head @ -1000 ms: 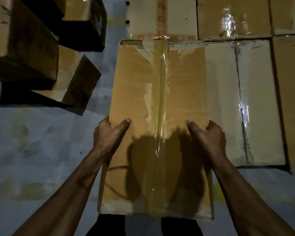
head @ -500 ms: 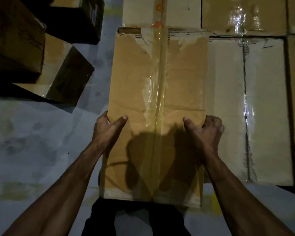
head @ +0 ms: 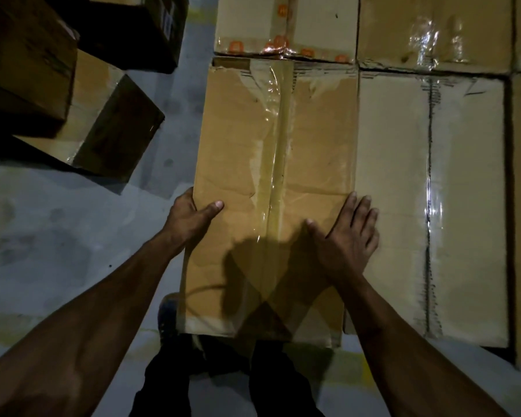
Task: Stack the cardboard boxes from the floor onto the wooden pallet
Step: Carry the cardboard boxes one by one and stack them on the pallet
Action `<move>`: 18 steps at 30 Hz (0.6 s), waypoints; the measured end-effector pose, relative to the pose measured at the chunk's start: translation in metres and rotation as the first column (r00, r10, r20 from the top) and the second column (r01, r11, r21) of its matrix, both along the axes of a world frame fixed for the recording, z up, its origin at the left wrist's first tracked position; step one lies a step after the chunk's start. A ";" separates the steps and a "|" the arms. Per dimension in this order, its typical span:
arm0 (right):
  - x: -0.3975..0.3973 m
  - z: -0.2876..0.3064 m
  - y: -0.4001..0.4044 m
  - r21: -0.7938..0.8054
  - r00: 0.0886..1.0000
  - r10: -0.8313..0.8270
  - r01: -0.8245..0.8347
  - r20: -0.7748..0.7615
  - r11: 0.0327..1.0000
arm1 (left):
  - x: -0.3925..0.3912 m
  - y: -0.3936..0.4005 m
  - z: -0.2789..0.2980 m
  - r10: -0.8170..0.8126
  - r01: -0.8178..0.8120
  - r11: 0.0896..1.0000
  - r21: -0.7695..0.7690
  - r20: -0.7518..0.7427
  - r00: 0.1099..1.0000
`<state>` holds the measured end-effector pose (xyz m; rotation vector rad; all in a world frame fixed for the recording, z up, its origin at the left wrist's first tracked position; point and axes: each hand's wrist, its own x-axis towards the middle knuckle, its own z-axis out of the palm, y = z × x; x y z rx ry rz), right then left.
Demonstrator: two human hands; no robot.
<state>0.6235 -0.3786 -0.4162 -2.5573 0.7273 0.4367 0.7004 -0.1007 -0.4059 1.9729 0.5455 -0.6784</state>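
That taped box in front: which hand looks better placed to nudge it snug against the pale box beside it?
Probably the left hand: it grips the box's outer edge, facing the pale box. The right hand lies flat on top at the seam.

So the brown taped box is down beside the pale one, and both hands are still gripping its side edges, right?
Not quite. In the head view only the left hand grips the brown taped box at its side edge. The right hand lies flat with straight fingers on top, near the edge shared with the pale box.
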 end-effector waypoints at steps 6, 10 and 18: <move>-0.019 0.006 0.001 -0.054 0.980 0.188 -0.191 -0.059 0.980 | -0.001 -0.012 0.007 -0.137 0.113 0.971 0.213 0.100 0.986; -0.052 0.017 -0.003 -0.038 0.949 0.292 -0.299 -0.119 0.954 | -0.023 -0.020 0.016 -0.387 0.336 0.853 0.399 0.052 0.921; -0.118 0.028 -0.001 -0.022 0.905 0.369 -0.382 -0.211 0.924 | -0.106 0.005 0.029 -0.627 0.595 0.654 0.467 -0.106 0.772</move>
